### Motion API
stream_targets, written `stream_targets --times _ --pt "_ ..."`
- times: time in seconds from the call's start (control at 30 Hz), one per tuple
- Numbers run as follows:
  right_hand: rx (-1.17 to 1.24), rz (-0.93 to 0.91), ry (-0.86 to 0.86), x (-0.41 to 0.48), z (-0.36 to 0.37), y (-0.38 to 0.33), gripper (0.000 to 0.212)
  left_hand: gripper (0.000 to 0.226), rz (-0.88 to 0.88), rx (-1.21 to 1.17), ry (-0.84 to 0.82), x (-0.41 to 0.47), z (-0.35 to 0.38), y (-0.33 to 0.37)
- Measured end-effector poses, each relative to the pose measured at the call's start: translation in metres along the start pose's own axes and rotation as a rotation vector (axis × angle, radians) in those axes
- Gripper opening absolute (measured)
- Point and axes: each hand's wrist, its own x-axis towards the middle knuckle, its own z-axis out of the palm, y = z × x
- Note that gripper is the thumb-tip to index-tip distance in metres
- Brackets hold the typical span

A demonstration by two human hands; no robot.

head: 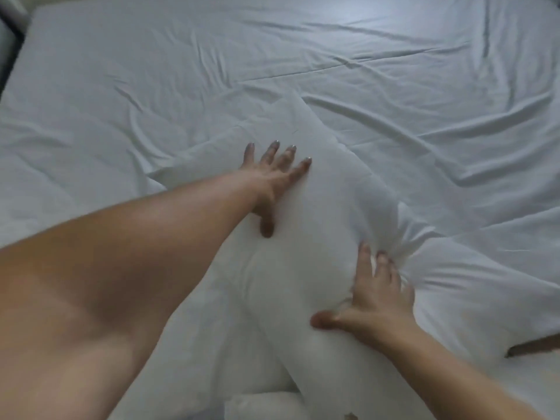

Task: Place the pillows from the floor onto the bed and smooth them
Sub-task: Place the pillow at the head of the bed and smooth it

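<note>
A white pillow [306, 237] lies on the bed [151, 86], stretching from the near edge toward the middle. My left hand [271, 177] rests flat on its far part, fingers spread. My right hand [375, 295] presses on the pillow's right side, fingers apart and dug into creased fabric. A second white pillow [472, 286] lies to the right, partly under the first. Another white bundle [263, 407] shows at the bottom edge, partly hidden.
The bed is covered with a wrinkled pale sheet [394, 101] reaching to the far and right edges. A dark gap [9, 34] runs along the bed's left side. A strip of brown floor [533, 347] shows at the lower right.
</note>
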Motion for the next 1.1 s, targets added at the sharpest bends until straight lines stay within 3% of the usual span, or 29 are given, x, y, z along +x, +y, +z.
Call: stream_targets --times 0.07,0.1,0.2,0.23,0.37,0.5,0.7,0.83,0.93,1.03,1.1 --pt "-0.044 0.023 0.120 0.006 0.020 -0.006 0.143 0.161 0.087 0.120 -0.004 0.036 0.007 0.000" --pt "-0.061 0.031 0.191 0.014 0.029 -0.009 0.124 0.156 0.118 0.164 -0.008 0.050 0.018 0.000" --pt "-0.013 0.101 0.327 0.038 0.036 -0.025 0.042 0.100 0.178 0.196 0.093 0.069 0.043 -0.002" --pt "0.013 0.132 0.326 0.040 0.032 -0.030 0.026 0.083 0.171 0.151 0.129 0.069 0.044 -0.005" --pt "-0.034 0.159 0.223 0.020 -0.007 -0.047 0.011 0.056 0.189 -0.004 0.129 0.024 0.024 -0.027" --pt "-0.131 0.088 0.253 -0.015 -0.086 -0.088 0.022 0.053 0.207 -0.059 0.072 -0.054 -0.030 -0.080" --pt "-0.089 -0.235 0.577 0.005 -0.209 -0.217 0.015 0.060 0.076 -0.127 0.119 -0.166 -0.072 -0.179" --pt "0.163 -0.062 0.338 0.031 -0.204 -0.283 0.028 0.048 -0.118 -0.222 0.039 -0.206 -0.040 -0.224" --pt "0.198 -0.006 0.073 0.032 -0.149 -0.294 0.055 0.037 -0.305 -0.268 -0.019 -0.201 -0.002 -0.257" --pt "0.240 -0.041 -0.145 0.044 -0.088 -0.306 0.085 0.072 -0.557 -0.520 -0.153 -0.187 0.048 -0.277" --pt "0.231 -0.044 -0.169 0.068 -0.063 -0.318 0.105 0.094 -0.662 -0.807 -0.129 -0.169 0.080 -0.281"
